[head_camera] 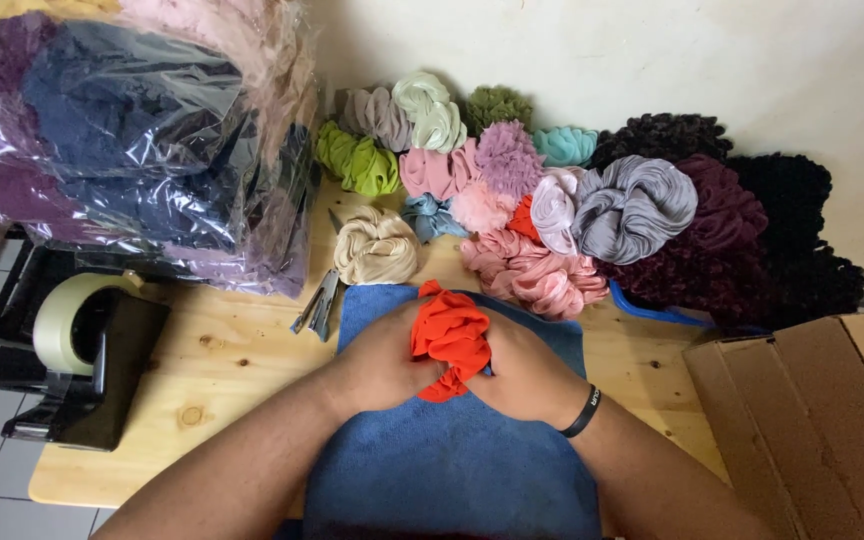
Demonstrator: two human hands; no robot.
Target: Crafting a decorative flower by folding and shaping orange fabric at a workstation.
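Note:
My left hand (pixel 377 362) and my right hand (pixel 522 375) meet over a blue towel (pixel 452 470) on the wooden table (pixel 222 380). Both grip a bunched orange-red fabric scrunchie (pixel 449 335) that bulges up between them. The fingertips of both hands are hidden under the fabric. A black band (pixel 582 412) circles my right wrist.
A heap of scrunchies in several colours (pixel 552 200) lies against the wall behind the towel. A beige one (pixel 376 247) and a metal stapler (pixel 318 303) sit at the towel's far left. Plastic-wrapped fabric bags (pixel 132 140), a tape dispenser (pixel 92 350) stand left; a cardboard box (pixel 812 410) right.

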